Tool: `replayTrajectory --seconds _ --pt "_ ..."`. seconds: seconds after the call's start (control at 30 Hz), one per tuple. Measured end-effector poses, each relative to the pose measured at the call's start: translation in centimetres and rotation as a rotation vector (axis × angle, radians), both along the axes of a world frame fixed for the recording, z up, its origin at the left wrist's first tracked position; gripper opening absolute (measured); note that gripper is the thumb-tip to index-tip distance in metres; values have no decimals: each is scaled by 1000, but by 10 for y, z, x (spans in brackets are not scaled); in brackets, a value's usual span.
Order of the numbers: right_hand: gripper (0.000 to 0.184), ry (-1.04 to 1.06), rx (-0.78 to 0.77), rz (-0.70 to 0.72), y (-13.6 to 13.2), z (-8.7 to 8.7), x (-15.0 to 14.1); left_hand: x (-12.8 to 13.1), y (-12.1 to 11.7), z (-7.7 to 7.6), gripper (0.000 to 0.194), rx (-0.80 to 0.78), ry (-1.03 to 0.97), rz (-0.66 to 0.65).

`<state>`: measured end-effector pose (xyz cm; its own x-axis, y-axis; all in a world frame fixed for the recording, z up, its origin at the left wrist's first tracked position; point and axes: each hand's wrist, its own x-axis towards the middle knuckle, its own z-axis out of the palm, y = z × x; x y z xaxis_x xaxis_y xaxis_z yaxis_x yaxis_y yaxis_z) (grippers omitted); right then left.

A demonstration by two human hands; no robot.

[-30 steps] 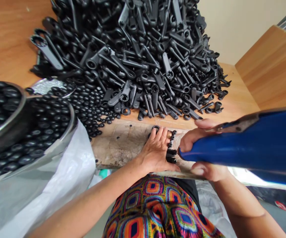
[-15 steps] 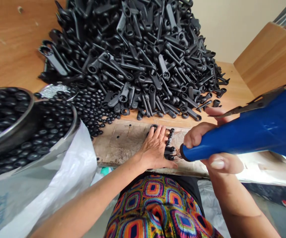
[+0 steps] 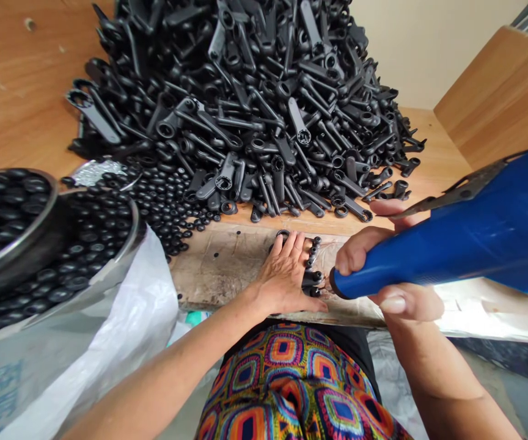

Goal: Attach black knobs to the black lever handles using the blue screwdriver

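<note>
My left hand (image 3: 286, 278) lies flat on the worn work board, fingers stretched out and pressing down on several black plastic crank handles (image 3: 312, 279) in a row. Their knob ends stick out past my fingers on the right; the rest is mostly hidden under the palm. A blue power screwdriver (image 3: 451, 238), with a metal lever along its top, is gripped in my right hand (image 3: 396, 269). Its dark-ringed nose points left, close to the handle ends. Whether the tip touches one of them, I cannot tell.
A large heap of black crank handles (image 3: 245, 110) rises behind the board (image 3: 209, 263). Small black knobs (image 3: 163, 201) spill at its left edge, beside shiny silver bits (image 3: 99, 173). Two metal bowls of knobs (image 3: 138, 214) stand at left, near a white sack (image 3: 149, 293).
The view has shifted slightly. My left hand stays on the handles, and the power screwdriver's nose stays beside their ends with hardly any movement.
</note>
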<state>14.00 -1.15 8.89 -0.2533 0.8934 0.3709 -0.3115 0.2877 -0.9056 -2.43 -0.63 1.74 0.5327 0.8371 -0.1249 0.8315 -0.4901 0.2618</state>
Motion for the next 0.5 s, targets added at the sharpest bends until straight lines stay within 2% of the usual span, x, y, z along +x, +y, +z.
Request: replayTrajectory --seconds 0.2,0.4,0.5 --pt "66 -37 7 22 0 2 -1 0 0 2 109 5 3 2" --pt "60 -96 -1 27 -3 4 -6 0 0 -7 101 91 10 -13" --pt "54 -176 44 26 -2 2 -8 -1 1 -13 97 118 5 -25"
